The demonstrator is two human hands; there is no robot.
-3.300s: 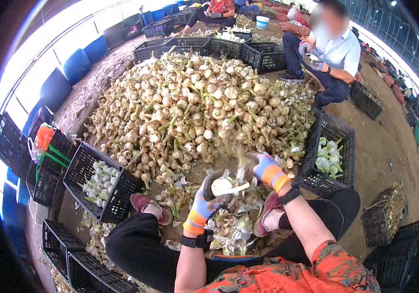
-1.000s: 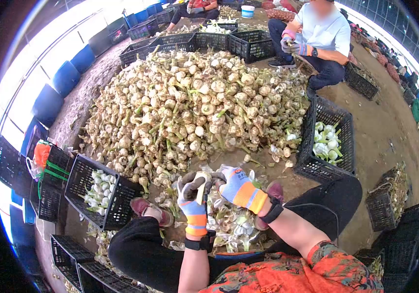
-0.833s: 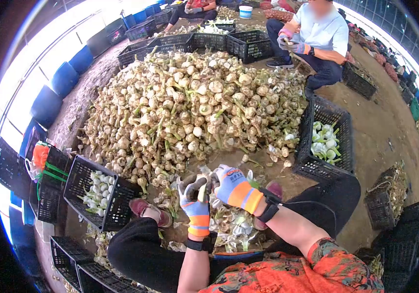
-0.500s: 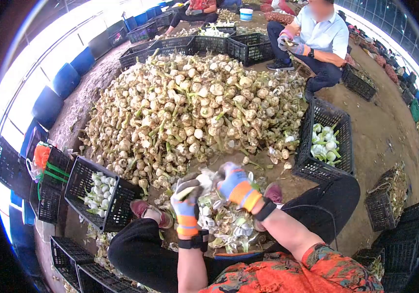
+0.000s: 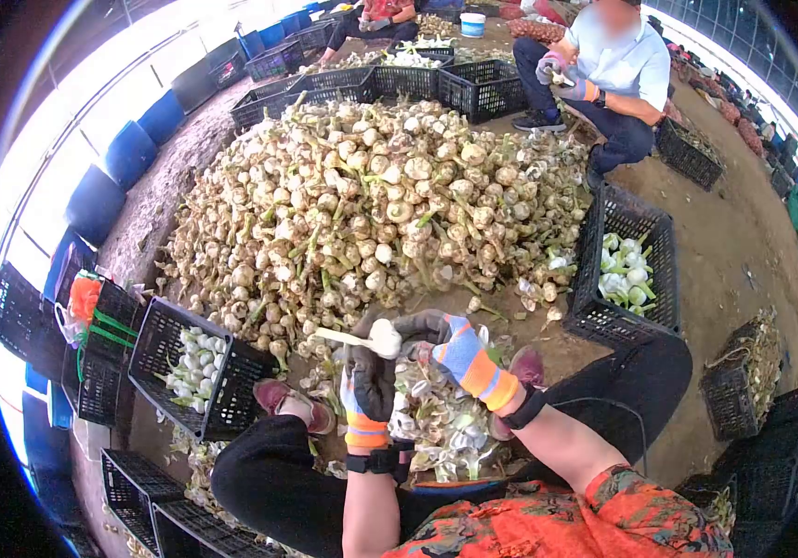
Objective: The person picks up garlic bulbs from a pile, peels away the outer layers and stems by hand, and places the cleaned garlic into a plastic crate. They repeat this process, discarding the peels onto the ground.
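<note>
Nearest, the left hand (image 5: 369, 383), gloved, has its grip closed on a white garlic bulb (image 5: 385, 338) from below, in front of the knees, with the pale stalk (image 5: 341, 337) pointing left. The right hand (image 5: 459, 352) has bent fingers right beside the bulb; whether its grip pinches anything, I cannot tell. The bulb should be light and firm, its bare surface perhaps a little slick, and its cloves likely to bruise if squeezed hard. The round body's sides look the surest hold; the stalk looks stiff enough for steadying but might snap under a twist. Under the hands lie loose papery peelings (image 5: 450, 423), likely soft and slippery. No brand or lettering is readable on the gloves, nor on the black crate (image 5: 243, 381) at left. Beyond rises the garlic heap (image 5: 380, 205); farther off, any label on the bucket (image 5: 472, 25) is too small to read.
</note>
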